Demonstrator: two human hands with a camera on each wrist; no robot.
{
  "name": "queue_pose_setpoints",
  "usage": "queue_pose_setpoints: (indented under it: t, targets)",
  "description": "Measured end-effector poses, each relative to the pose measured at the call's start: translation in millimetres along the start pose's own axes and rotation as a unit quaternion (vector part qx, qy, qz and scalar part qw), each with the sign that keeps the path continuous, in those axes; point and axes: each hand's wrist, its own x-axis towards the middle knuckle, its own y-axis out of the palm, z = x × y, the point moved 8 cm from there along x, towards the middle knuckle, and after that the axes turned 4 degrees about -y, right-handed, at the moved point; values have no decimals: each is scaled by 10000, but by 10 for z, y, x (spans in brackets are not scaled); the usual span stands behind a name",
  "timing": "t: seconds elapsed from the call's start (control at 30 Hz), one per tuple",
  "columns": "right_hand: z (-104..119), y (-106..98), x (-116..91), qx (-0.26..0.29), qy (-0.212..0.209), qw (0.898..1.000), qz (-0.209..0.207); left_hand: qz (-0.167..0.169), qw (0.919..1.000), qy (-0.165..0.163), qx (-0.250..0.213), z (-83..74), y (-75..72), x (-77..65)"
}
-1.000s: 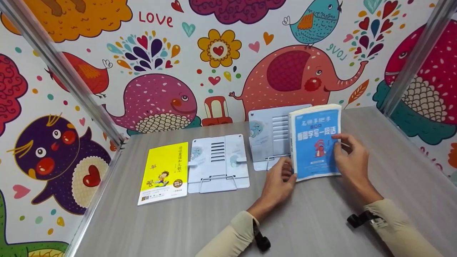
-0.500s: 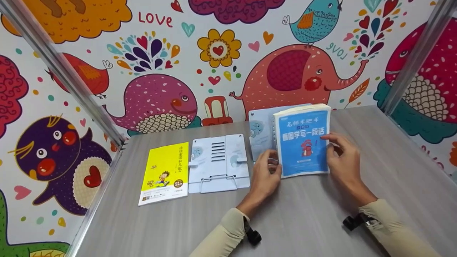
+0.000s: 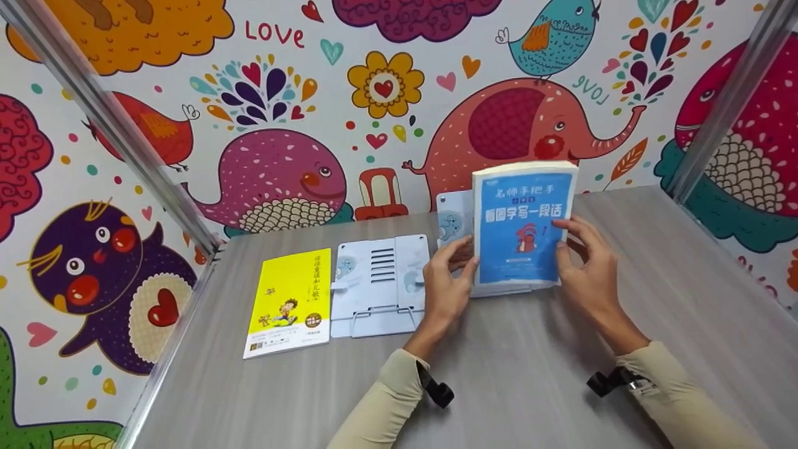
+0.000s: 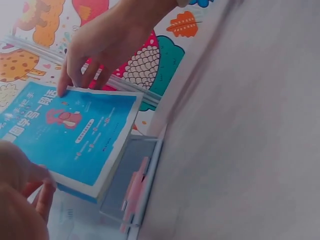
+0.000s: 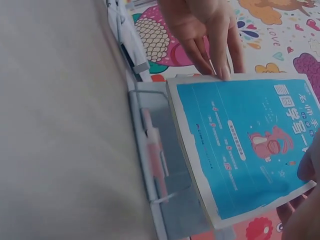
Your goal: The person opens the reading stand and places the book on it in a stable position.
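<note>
Head: blue book [image 3: 520, 231] now higher, further left, before farther stand [image 3: 454, 215]; left hand [image 3: 447, 280], right hand [image 3: 589, 268] pinch opposite edges, fingers partly curled. Left wrist: book over stand; lining-up seems under way. Right wrist: book-stand contact unclear.

Thick blue paperback book [image 3: 520, 231], closed, roughly upright
The white-bordered front cover, with white Chinese lettering and a reddish cartoon figure, faces the person, just in front of a pale book stand [image 3: 454, 211].
</note>
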Motion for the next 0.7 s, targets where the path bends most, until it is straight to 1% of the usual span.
queue_pose_setpoints:
  t: [0.07, 0.2, 0.43, 0.53, 0.7]
  targets:
    - [26, 40, 18, 52, -15, 9999, 107, -78, 10000, 48, 23, -6, -18, 33]
    - [71, 117, 55, 241, -108, 9993, 273, -119, 9998, 147, 106, 0, -27, 79]
    - [95, 204, 102, 729, -246, 9964, 355, -317, 9986, 423, 87, 0, -107, 141]
    - [75, 234, 100, 864, -293, 9950, 401, -362, 9985, 401, 103, 25, -135, 161]
    - [12, 265, 76, 936, -275, 9939, 512, -307, 9990, 308, 83, 74, -146, 175]
